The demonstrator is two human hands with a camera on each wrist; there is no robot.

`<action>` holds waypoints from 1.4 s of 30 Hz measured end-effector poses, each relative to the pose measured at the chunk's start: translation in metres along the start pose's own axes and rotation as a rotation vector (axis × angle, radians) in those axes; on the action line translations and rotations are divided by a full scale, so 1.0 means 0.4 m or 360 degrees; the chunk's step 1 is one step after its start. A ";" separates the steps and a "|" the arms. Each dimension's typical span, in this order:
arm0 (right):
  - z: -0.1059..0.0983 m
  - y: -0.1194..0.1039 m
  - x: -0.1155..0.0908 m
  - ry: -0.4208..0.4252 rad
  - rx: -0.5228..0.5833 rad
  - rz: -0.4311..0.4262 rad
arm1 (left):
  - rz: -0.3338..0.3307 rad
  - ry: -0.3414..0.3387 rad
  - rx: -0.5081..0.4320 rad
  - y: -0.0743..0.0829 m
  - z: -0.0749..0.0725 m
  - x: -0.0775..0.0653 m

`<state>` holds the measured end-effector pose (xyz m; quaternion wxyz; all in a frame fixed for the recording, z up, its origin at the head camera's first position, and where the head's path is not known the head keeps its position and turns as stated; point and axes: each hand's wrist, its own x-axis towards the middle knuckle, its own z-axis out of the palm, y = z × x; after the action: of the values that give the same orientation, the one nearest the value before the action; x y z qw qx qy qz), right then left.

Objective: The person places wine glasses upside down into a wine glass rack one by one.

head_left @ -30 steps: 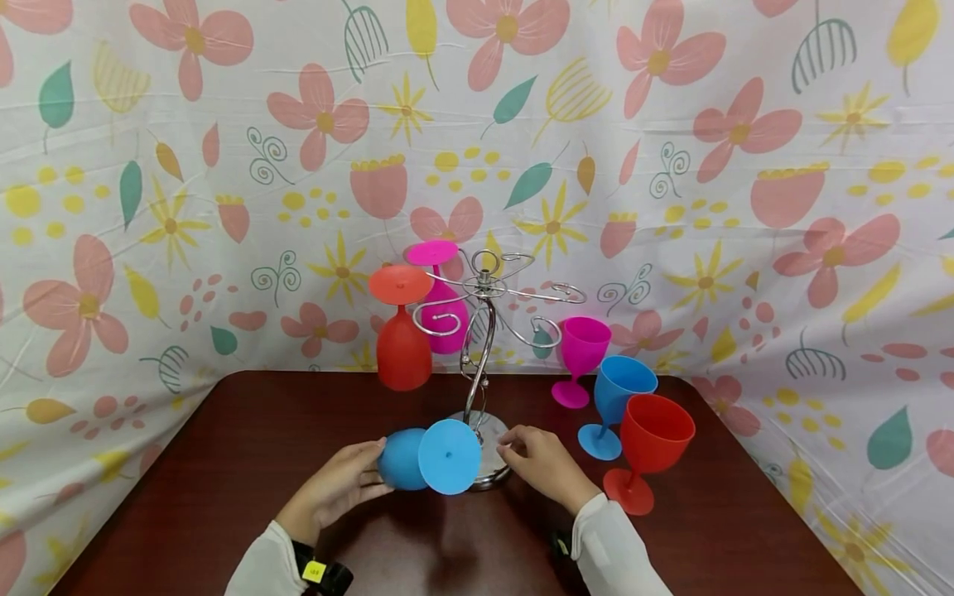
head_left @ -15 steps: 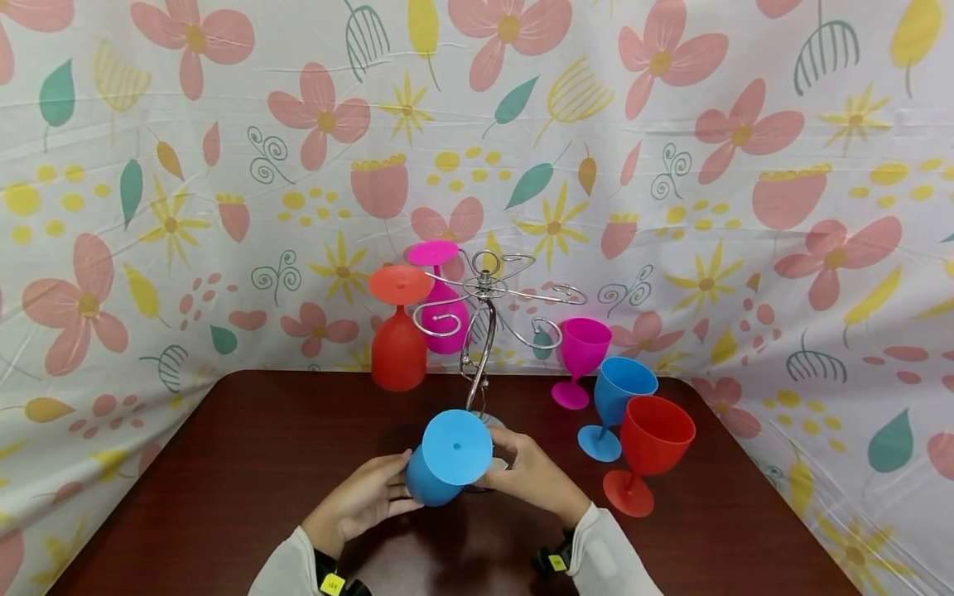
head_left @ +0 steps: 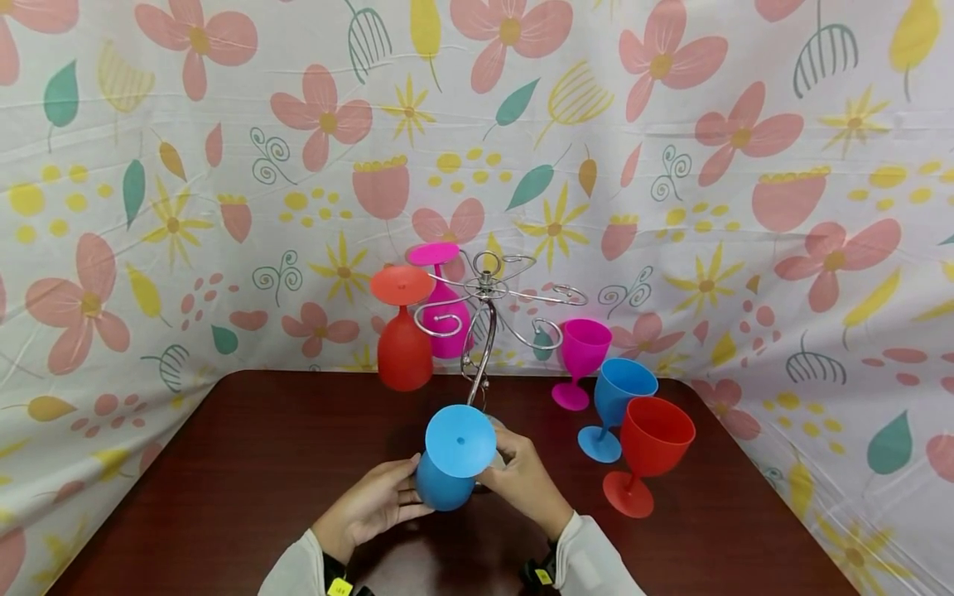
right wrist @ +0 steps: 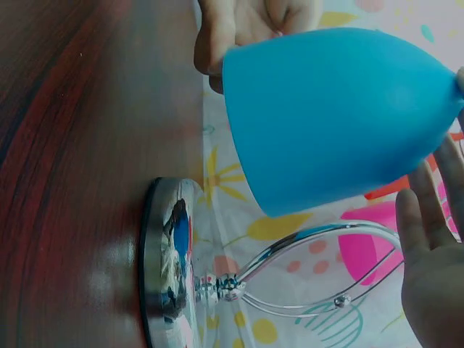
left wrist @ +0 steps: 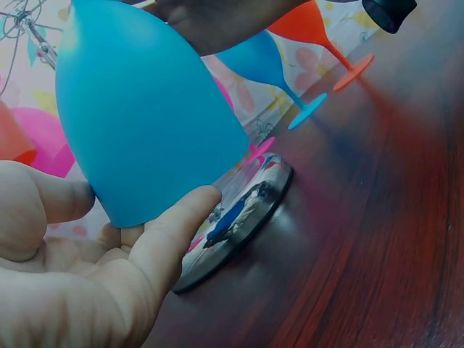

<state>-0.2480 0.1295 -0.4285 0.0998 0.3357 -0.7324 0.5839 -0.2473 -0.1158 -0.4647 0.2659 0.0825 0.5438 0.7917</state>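
Note:
A blue goblet [head_left: 445, 487] is held upside down over the front of the table, its round foot facing up. My left hand [head_left: 373, 507] grips the bowl at its rim, thumb on one side and fingers on the other. Up by the stem, the fingers of my right hand [head_left: 527, 482] pinch the same goblet; the foot hides part of them in the head view. Just behind stands a silver wire goblet rack [head_left: 486, 285] with a round chrome base [right wrist: 168, 268]. From its left arms hang an upturned red goblet [head_left: 405, 356] and an upturned pink goblet [head_left: 445, 319].
To the right, a pink goblet [head_left: 585, 348], a blue goblet [head_left: 623, 396] and a red goblet [head_left: 656, 440] stand upright in a slanting row on the dark wooden table [head_left: 261, 447]. A flowered curtain [head_left: 298, 207] hangs behind the table.
My left hand has moved right and turned the blue goblet from lying tilted to nearly upside-down vertical. My right hand has come in and taken hold near its stem.

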 end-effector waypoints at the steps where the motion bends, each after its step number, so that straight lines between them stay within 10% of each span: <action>1: 0.002 -0.001 0.000 0.0006 -0.0014 -0.0017 | -0.0002 0.0000 0.0000 0.000 0.002 0.001; 19: 0.025 -0.012 -0.003 0.0159 -0.0268 -0.0231 | -0.0012 -0.0033 -0.0029 -0.010 0.026 0.008; 25: 0.018 -0.062 0.003 0.0241 -0.0281 -0.0293 | 0.0031 0.0008 0.0182 0.000 0.031 0.026; 34: -0.003 -0.133 0.027 0.0288 -0.0351 -0.0440 | 0.0530 0.0394 0.0896 0.001 0.040 0.100; 42: -0.025 -0.094 0.050 0.0303 -0.0270 -0.0431 | 0.0683 0.0420 0.0900 -0.003 0.051 0.160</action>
<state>-0.2430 0.1278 -0.3851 0.2745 0.3649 -0.7144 0.5302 -0.2927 -0.0662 -0.4679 -0.0116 0.1620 0.7409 0.6517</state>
